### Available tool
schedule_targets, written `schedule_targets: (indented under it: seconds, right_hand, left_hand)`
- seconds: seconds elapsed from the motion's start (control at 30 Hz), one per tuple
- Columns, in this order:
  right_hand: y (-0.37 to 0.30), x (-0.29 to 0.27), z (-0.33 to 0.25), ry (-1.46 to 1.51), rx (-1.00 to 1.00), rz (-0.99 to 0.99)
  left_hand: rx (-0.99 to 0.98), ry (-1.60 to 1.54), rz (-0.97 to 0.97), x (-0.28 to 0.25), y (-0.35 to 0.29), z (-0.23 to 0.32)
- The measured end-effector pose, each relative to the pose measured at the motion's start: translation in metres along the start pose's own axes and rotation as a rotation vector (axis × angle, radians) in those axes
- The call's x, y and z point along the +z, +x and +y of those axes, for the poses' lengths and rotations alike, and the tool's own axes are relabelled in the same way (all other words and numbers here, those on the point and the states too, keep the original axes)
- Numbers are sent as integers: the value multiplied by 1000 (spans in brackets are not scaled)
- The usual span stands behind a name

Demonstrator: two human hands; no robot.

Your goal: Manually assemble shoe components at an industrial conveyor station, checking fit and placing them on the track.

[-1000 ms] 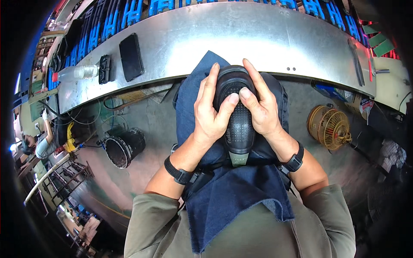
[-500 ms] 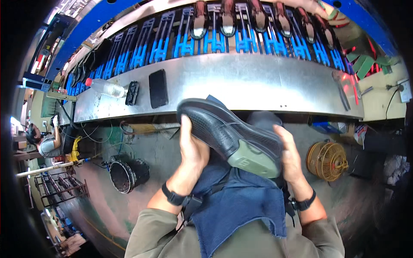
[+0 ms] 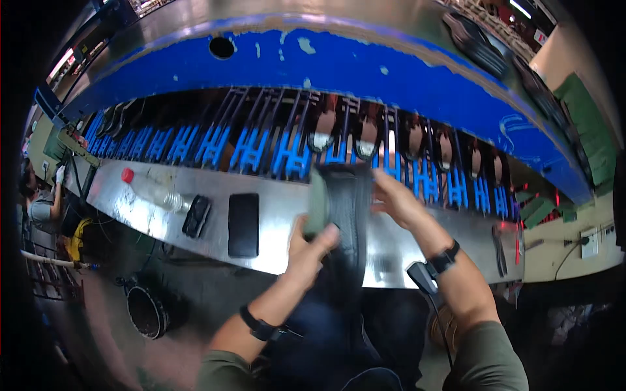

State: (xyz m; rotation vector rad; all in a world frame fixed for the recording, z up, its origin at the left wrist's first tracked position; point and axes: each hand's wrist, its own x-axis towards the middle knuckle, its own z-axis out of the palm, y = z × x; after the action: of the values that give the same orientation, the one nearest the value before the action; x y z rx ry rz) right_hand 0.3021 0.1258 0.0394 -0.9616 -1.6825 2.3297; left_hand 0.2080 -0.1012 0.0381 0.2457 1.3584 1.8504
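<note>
The black shoe (image 3: 347, 212) sits at my left grip's one o'clock; that left grip (image 3: 308, 257) holds it. I can't tell whether my right grip (image 3: 399, 205), at its two o'clock, touches it; blur hides any lettering. At nine o'clock, a phone (image 3: 243, 225) lies on the desk (image 3: 394, 251).

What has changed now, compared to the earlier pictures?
The black shoe with grey-green panel has moved forward, over the shiny metal bench, and turned: its panel faces left. The left hand still holds it; whether the right hand touches is unclear. The black rectangular phone and clear plastic bottle stayed put.
</note>
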Motion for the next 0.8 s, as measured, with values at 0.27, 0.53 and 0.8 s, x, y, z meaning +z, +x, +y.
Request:
schedule_targets:
  seconds: [0.27,0.53,0.8]
  right_hand:
    - [241,54,1,-1041,-402,492]
    - [99,9,-4,-114,-138,156]
    - [-232,-115,127,-840,-388,493]
  left_hand:
    - [526,1479,534,-130,325,93]
    - [421,1561,381,-165,365,77]
    - [745,1597,-780,50,77,69]
